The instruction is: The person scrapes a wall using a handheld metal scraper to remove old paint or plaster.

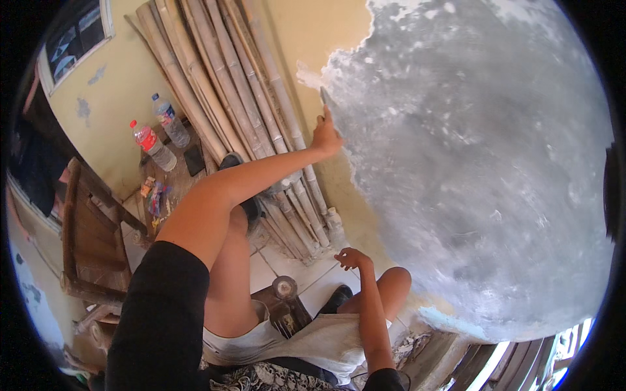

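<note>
My left hand (328, 137) is raised to the wall and holds a thin, flat grey tool (328, 99) against it, with the index finger stretched along it. What kind of tool it is cannot be made out. It touches the border between the yellow paint (313, 29) and a large patch of grey, whitish-smeared plaster (455, 146). Above the tool's tip runs a pale scraped strip (309, 77). Lower down, my right hand (353, 258) hangs in the air near my bent knee, fingers loosely curled and apart, with nothing in them.
Several bamboo poles (254, 97) lean on the wall beside my left arm. A wooden table (168, 188) bears two plastic bottles (155, 149) (171, 119), a dark phone-like object (194, 160) and small packets (155, 195). A wooden chair (93, 234) stands left; a dusty bottle (335, 222) stands by the wall's foot.
</note>
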A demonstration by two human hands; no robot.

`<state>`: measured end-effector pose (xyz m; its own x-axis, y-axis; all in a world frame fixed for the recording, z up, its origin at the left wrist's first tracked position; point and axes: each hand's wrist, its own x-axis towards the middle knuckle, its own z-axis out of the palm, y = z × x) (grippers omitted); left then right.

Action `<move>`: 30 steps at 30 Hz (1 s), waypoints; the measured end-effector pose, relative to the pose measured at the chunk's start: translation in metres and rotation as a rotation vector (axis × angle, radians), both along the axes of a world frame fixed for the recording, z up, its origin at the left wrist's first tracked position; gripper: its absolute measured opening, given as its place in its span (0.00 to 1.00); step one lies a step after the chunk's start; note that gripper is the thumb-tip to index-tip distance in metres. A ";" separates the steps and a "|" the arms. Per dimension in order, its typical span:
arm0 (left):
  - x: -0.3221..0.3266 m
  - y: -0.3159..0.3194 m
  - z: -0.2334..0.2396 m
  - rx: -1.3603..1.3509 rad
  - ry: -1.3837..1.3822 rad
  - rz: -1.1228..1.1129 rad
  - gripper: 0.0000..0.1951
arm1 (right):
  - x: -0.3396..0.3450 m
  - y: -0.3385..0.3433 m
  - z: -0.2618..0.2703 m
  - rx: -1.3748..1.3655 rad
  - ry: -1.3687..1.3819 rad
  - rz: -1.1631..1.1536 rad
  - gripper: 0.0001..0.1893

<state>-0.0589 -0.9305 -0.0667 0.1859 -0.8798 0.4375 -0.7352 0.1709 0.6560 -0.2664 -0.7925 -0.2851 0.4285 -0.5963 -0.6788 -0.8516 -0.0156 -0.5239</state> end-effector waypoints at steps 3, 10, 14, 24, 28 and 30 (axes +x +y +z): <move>0.050 -0.014 -0.007 -0.127 -0.125 0.087 0.39 | 0.011 0.003 -0.001 -0.005 -0.053 0.026 0.24; 0.117 -0.007 0.021 -0.083 0.118 -0.021 0.21 | -0.027 0.007 0.015 0.019 -0.119 -0.085 0.25; 0.101 0.023 0.057 0.079 0.464 0.104 0.18 | -0.054 0.003 0.018 0.001 -0.057 -0.086 0.25; 0.076 0.008 0.035 0.043 -0.053 -0.021 0.20 | -0.016 -0.008 0.021 -0.010 -0.034 -0.021 0.24; 0.088 0.009 0.018 -0.149 -0.054 -0.047 0.24 | 0.004 -0.010 0.017 -0.055 -0.017 0.056 0.24; 0.081 0.014 0.018 -0.201 -0.036 -0.044 0.26 | -0.002 -0.010 0.013 0.001 0.009 0.031 0.24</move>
